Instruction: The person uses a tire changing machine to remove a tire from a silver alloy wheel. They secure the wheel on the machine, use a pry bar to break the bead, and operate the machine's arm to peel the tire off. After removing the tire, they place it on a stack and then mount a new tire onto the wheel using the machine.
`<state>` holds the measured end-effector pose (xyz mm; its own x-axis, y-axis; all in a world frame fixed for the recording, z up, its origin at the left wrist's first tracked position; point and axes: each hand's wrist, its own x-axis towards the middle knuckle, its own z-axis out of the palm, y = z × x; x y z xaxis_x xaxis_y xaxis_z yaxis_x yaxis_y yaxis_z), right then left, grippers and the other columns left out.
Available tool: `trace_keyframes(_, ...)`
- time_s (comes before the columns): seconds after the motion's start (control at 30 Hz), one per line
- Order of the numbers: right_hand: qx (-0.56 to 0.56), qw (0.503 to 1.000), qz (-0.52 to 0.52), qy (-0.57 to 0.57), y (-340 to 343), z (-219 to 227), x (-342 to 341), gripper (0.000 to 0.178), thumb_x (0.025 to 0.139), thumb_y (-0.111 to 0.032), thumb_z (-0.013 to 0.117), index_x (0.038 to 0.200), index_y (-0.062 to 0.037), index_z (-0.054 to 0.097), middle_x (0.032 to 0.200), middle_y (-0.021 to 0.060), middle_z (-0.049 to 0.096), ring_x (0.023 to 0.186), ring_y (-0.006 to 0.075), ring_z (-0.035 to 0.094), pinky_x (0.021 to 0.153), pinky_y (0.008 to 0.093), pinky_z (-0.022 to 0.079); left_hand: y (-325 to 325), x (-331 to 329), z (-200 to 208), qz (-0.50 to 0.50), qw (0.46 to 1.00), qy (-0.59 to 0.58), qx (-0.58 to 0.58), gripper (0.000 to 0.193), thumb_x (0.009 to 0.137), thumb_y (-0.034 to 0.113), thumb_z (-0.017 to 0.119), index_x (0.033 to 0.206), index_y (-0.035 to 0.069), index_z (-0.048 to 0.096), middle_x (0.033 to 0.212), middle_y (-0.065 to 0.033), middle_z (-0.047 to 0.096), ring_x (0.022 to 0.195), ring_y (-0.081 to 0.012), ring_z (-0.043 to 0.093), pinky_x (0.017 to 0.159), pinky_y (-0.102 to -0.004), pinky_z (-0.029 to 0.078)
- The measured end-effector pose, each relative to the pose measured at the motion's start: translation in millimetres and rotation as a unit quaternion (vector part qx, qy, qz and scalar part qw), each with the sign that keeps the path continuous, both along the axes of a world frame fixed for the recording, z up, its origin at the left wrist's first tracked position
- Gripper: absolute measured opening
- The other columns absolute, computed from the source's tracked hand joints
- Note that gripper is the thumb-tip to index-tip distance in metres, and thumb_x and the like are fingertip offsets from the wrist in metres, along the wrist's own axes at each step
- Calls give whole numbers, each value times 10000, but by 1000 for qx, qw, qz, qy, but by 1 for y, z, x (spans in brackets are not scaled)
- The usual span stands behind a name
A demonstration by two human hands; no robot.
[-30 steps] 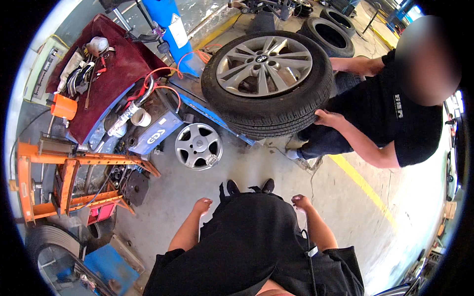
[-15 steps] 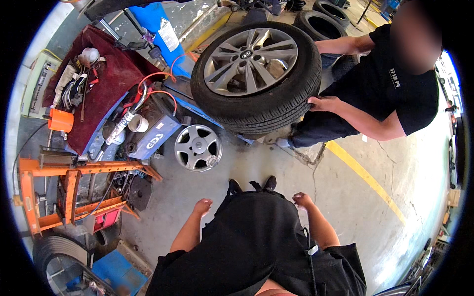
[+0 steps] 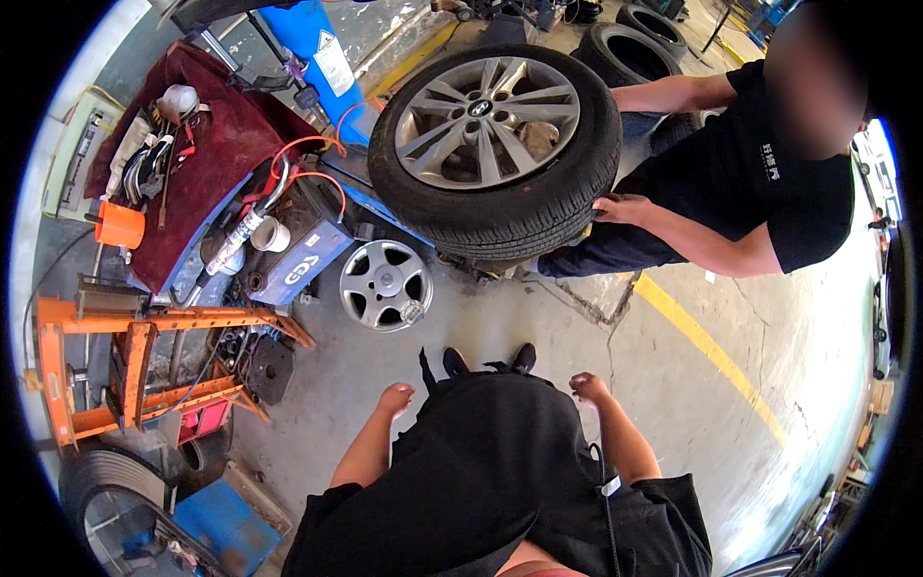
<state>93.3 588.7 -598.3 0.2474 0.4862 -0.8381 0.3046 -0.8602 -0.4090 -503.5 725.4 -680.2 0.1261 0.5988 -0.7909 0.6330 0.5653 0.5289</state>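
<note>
My left hand (image 3: 395, 398) hangs beside my waist, its fingers curled in and nothing visible in them. On the other side my right hand (image 3: 588, 387) hangs the same way, loosely closed, touching nothing. Ahead of me a co-worker (image 3: 711, 192) in black holds a car wheel (image 3: 490, 207), a black tire on a silver multi-spoke rim, tilted with its outer face up. One of the co-worker's hands (image 3: 620, 209) is on the near tread; the other is partly hidden behind the tire. A bare silver five-spoke rim (image 3: 386, 279) lies on the floor between me and the wheel.
To the left stand an orange metal frame (image 3: 139, 370), a blue machine (image 3: 306, 262) and a dark red cloth (image 3: 216, 135) with tools and gloves on it. Loose tires (image 3: 630, 53) lie at the back. A yellow line (image 3: 711, 356) crosses the floor at right.
The wheel in the co-worker's hands has shifted slightly left, and the co-worker's near hand has moved with it. A black strap now sticks out by my left foot. My hands hang as before.
</note>
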Motion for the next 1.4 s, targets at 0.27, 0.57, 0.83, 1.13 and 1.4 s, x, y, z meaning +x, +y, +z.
trace_keyframes(0.27, -31, 1000, -6, 3, 12, 38, -11, 344, 1010, -282, 737, 1289, -80, 733, 1087, 113, 811, 901, 200, 786, 686, 370, 619, -5, 5, 17, 55, 997, -9, -59, 375, 997, 368, 690, 1166, 48, 788, 968, -144, 792, 848, -259, 749, 797, -422, 593)
trace_keyframes(0.57, -42, 999, -23, 8, 13, 42, -9, 351, 997, -270, 744, 1287, -73, 729, 1095, 116, 806, 914, 207, 776, 705, 369, 614, -7, 17, 35, 71, 996, -4, -54, 427, 1007, 405, 710, 1173, 19, 783, 967, -124, 794, 845, -230, 736, 794, -412, 588)
trace_keyframes(0.83, -39, 999, -25, 6, 5, 34, -1, 358, 991, -274, 748, 1288, -76, 727, 1089, 110, 807, 902, 206, 776, 697, 374, 614, -11, 21, 27, 42, 997, -17, -58, 443, 1004, 423, 692, 1180, 26, 784, 967, -129, 796, 857, -242, 742, 805, -415, 586)
trace_keyframes(1.13, -16, 999, -29, 25, 4, 25, -1, 330, 1000, -267, 758, 1274, -84, 728, 1064, 100, 807, 892, 200, 775, 665, 367, 603, -21, 4, -7, -48, 999, 5, 1, 446, 999, 452, 658, 1149, 57, 800, 994, -161, 807, 899, -290, 769, 856, -443, 591)
trace_keyframes(1.4, -23, 1000, -16, 6, 1, 15, 7, 303, 1006, -251, 747, 1259, -85, 736, 1058, 96, 805, 872, 199, 775, 651, 366, 606, -17, 11, 11, -4, 999, 14, -46, 456, 1022, 457, 643, 1185, 58, 793, 1020, -151, 809, 919, -289, 770, 880, -419, 591)
